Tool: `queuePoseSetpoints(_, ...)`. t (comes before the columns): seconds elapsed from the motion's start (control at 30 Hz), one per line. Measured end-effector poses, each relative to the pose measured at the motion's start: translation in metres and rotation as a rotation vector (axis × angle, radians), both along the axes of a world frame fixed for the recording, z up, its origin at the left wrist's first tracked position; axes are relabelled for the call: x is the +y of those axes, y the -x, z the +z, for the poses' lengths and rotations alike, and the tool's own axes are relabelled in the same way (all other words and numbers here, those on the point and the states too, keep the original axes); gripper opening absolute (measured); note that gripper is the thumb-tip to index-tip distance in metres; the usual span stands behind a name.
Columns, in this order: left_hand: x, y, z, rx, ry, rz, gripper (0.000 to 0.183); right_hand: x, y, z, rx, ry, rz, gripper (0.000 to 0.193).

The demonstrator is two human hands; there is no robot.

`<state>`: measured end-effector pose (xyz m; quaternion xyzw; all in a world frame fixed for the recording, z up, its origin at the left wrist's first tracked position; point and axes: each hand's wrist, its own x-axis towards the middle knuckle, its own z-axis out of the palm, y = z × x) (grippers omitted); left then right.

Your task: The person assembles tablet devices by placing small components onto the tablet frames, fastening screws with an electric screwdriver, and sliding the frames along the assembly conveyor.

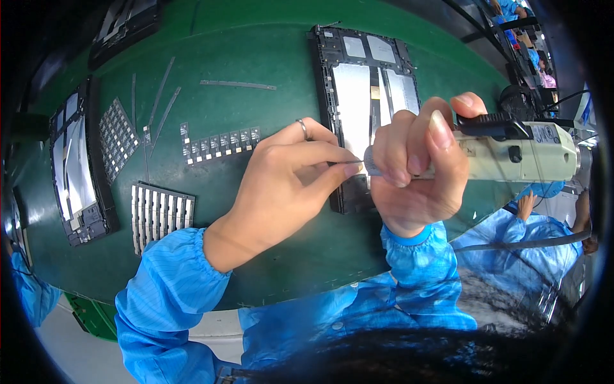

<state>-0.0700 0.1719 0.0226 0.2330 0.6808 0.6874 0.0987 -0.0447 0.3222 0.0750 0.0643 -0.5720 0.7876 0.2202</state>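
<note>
My right hand (422, 160) is wrapped round a cream electric screwdriver (531, 157) with a black lever, held sideways above the bench with its nose to the left. The thumb and forefinger of my left hand (275, 173), which wears a ring, pinch the thin tip at that nose. Anything smaller between those fingertips is hidden. Beneath and behind my hands lies a black device frame (329, 48) with silver panels, partly covered by my right hand.
On the green bench (268, 57) lie a second device frame (80, 166) at left, a sheet of small parts (118, 137), a strip of tabs (220, 146), a silver-striped sheet (162, 214) and thin strips (236, 84). A cable (524, 244) crosses at right, near a person in blue (537, 224).
</note>
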Motion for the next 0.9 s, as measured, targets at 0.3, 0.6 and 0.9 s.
queuePoseSetpoints(0.3, -0.001, -0.001, 0.002, -0.025, 0.037, 0.008, 0.011, -0.001, 0.001, 0.000, 0.018, 0.057, 0.064, 0.031)
queuePoseSetpoints(0.6, -0.008, 0.007, 0.012, -0.025, 0.133, -0.023, 0.040, -0.001, 0.001, -0.003, 0.017, 0.049, 0.058, 0.030)
queuePoseSetpoints(0.9, -0.002, 0.009, 0.013, -0.337, 0.164, -0.023, 0.046, -0.002, 0.010, -0.012, -0.081, -0.001, 0.014, 0.030)
